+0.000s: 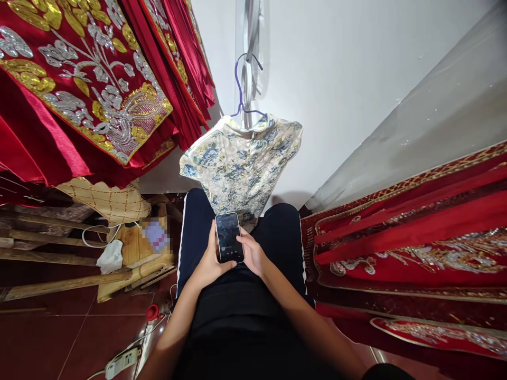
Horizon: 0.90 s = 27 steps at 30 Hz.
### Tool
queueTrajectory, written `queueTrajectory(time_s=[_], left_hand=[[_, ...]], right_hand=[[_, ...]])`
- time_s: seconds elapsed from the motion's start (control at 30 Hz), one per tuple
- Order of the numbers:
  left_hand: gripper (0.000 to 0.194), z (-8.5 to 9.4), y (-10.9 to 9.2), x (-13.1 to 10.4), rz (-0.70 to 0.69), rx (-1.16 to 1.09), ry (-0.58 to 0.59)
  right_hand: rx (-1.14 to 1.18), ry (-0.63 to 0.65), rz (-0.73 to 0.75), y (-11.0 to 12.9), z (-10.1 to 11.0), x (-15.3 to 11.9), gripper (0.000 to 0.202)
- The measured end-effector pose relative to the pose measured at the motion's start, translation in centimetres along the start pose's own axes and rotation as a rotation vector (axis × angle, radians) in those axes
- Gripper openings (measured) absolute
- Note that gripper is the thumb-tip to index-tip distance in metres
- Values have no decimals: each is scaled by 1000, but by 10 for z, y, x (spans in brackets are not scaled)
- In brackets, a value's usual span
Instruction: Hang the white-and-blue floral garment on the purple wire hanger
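A smartphone (228,237) with a dark screen showing small playback controls is held upright over my lap. My left hand (212,261) wraps its left side and lower edge, the thumb lying across the bottom corner. On the phone's right side, my right hand (253,252) grips the edge, with a finger or thumb at the screen's border. Just beyond the phone, a cream garment with blue floral patterning (241,163) hangs from a purple hanger (240,89), its lower part between my knees.
Red embroidered garments (103,79) hang at the upper left; more red beaded fabric (396,248) lies to the right. Left of my legs is a wooden stool (132,245) with white crumpled material (110,257). A power strip (122,363) and cables lie on the tiled floor.
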<state>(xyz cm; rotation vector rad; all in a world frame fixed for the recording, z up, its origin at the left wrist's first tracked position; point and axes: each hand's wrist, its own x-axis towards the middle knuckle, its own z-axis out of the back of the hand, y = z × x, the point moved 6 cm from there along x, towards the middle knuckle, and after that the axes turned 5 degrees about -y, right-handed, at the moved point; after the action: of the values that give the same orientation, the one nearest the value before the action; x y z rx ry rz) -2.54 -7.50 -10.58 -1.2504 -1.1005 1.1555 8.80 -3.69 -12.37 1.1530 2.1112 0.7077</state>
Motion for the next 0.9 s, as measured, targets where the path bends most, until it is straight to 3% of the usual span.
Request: queueTrajectory(time_s=[0.1, 0.23, 0.3, 0.47, 0.7, 0.9], left_hand=[[122, 0, 0, 2, 8, -66, -29], [81, 11, 9, 7, 45, -151, -193], [72, 17, 15, 8, 72, -170, -252], [64, 23, 17, 8, 7, -140, -313], [54, 17, 12, 10, -27, -137, -257], [61, 18, 7, 13, -80, -138, -317]], right_hand=[[14, 7, -5, 0, 0, 1, 48], [17, 4, -12, -2, -2, 2, 49], [18, 3, -15, -3, -3, 2, 49], [44, 17, -8, -4, -5, 3, 48], [50, 2, 3, -1, -3, 2, 47], [41, 1, 21, 0, -2, 1, 45]])
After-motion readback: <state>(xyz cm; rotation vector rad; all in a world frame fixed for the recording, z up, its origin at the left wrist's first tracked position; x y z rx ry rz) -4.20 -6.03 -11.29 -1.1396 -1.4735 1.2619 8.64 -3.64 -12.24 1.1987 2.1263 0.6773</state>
